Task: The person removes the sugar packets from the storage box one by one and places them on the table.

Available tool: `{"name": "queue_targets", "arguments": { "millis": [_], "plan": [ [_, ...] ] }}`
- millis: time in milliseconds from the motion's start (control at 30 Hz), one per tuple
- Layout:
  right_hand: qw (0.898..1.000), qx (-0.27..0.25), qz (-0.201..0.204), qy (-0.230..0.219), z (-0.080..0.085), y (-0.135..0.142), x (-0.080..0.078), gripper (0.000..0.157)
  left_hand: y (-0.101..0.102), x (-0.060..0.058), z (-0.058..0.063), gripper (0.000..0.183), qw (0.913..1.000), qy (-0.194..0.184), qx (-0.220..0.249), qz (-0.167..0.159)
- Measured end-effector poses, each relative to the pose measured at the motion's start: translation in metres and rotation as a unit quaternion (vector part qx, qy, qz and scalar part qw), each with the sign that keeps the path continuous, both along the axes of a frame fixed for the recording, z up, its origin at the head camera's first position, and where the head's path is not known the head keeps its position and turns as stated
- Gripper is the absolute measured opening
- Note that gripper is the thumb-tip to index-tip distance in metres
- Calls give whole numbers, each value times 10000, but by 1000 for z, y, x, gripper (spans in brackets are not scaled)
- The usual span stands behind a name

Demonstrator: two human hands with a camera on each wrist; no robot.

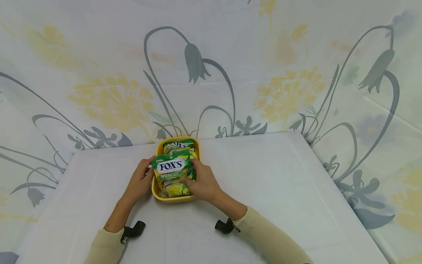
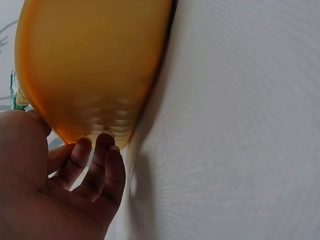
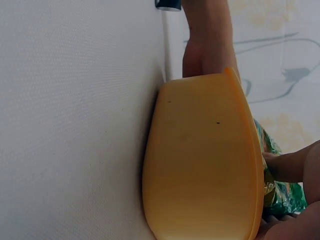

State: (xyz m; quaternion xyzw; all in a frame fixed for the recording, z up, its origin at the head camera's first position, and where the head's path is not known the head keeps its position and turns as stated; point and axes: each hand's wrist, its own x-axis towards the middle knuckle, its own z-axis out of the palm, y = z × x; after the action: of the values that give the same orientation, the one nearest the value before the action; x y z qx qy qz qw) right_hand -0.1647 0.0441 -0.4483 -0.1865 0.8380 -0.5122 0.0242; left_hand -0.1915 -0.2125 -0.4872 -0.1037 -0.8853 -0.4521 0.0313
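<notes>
A yellow plastic basket holds green bags of Fox's candy. The front candy bag lies over another candy bag behind it. My right hand grips the front bag at its right side, thumb across its face; part of that bag shows past the rim in the right wrist view. At the basket's left side, my left hand holds the rim. In the left wrist view its curled fingers meet the basket's outer wall, with the thumb up by the rim.
The basket stands on a white-covered table, near its back edge. Behind rises a cloth backdrop with printed grey and yellow flowers. A black wrist device is strapped at the left sleeve, another black device at the right.
</notes>
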Motion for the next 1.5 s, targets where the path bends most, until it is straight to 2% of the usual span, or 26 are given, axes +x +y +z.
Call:
{"name": "queue_targets", "arguments": {
  "millis": [300, 667, 867, 1300, 1500],
  "plan": [
    [9981, -528, -68, -310, 1, 2, -2, 61, -1, 0, -1, 45, 10000, 35, 38, -29],
    [9948, -958, -284, -186, 14, 15, -8, 53, 0, -1, -2, 53, 10000, -44, 10, -52],
    [9919, -1157, -457, -255, 22, 25, -14, 55, 0, 0, 0, 52, 9999, -7, 16, -101],
    [9791, -1853, -710, -437, 33, 51, -31, 49, -1, 1, -1, 51, 9999, 32, 55, -98],
    [9698, -2199, -897, -557, 33, 62, -39, 48, -1, 1, 0, 53, 10000, -20, 37, -73]
  ]
}}
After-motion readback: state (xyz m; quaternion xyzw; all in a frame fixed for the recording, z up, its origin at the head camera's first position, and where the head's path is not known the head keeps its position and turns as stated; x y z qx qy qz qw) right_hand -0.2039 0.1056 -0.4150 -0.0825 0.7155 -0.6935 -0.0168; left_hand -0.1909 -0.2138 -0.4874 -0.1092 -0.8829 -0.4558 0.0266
